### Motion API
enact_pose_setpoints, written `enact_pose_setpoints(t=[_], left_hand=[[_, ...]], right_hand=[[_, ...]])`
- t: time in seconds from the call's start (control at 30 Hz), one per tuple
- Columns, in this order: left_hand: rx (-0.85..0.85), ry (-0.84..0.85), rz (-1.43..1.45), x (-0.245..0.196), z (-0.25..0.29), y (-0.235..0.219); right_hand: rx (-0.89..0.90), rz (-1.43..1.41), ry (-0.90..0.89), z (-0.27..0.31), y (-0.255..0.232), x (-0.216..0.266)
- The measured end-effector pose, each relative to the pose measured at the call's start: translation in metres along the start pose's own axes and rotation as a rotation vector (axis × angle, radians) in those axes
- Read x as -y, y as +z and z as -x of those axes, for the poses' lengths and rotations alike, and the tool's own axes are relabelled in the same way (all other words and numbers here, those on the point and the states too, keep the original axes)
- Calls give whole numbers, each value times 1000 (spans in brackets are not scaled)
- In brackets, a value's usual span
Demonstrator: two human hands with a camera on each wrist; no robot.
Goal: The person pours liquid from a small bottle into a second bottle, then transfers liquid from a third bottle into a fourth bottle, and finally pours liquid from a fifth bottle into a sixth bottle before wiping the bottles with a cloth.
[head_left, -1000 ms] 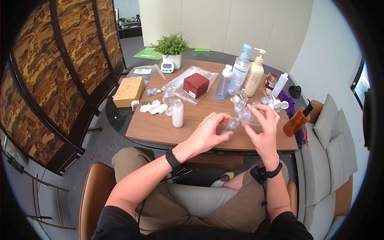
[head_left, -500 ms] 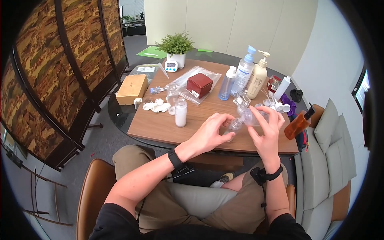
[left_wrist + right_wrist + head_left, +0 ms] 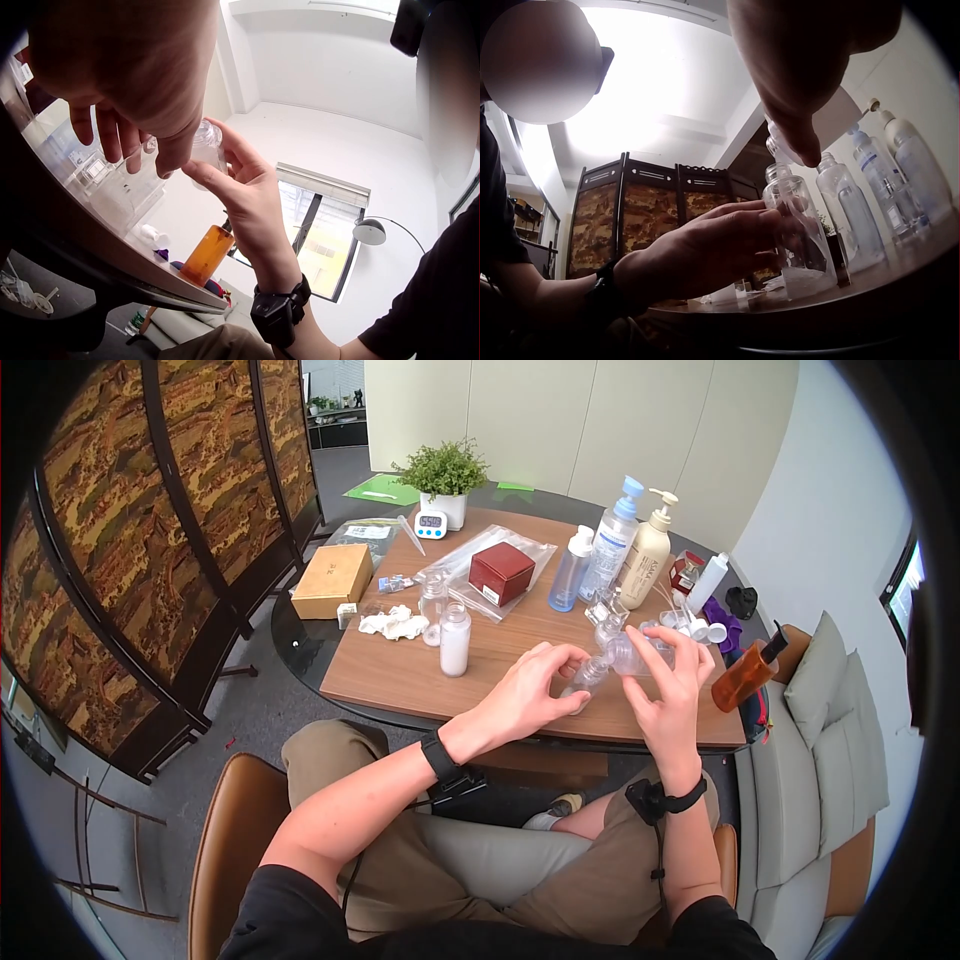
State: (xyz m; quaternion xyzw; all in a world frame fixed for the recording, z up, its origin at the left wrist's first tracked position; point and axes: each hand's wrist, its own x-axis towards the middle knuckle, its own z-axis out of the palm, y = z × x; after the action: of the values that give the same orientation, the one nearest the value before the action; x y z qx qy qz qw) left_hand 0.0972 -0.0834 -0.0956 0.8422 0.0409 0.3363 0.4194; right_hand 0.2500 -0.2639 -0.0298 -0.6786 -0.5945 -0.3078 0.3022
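Observation:
My left hand [image 3: 520, 695] holds a small clear bottle [image 3: 799, 232] that stands near the table's front edge with a little whitish content at its base. Above it, my right hand [image 3: 668, 685] pinches a second clear bottle [image 3: 628, 656], tipped sideways so that its neck meets the standing bottle's open mouth. The right wrist view shows the two necks close together, the upper one slanting down. In the left wrist view the right thumb and fingers [image 3: 208, 174] grip the tilted bottle from both sides. Another bottle [image 3: 454, 644] with white content stands to the left.
Pump bottles [image 3: 648, 555] and a red box [image 3: 501, 570] stand farther back on the wooden table [image 3: 400, 680]. White tissue [image 3: 393, 623], a cardboard box [image 3: 333, 580], a timer [image 3: 430, 525] and a plant [image 3: 443, 472] are at left and back. An amber bottle [image 3: 745, 676] is at right.
The tilted bottle and both hands have barely moved between the frames; the standing bottle leans slightly more to the right in the head view. The head view has shifted a little.

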Motion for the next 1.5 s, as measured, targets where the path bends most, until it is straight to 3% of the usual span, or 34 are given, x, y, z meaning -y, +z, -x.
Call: enact_pose_setpoints(t=[1.5], left_hand=[[-3,27,-9,-1,-1,0]], right_hand=[[-31,72,-70,-3,-2,5]])
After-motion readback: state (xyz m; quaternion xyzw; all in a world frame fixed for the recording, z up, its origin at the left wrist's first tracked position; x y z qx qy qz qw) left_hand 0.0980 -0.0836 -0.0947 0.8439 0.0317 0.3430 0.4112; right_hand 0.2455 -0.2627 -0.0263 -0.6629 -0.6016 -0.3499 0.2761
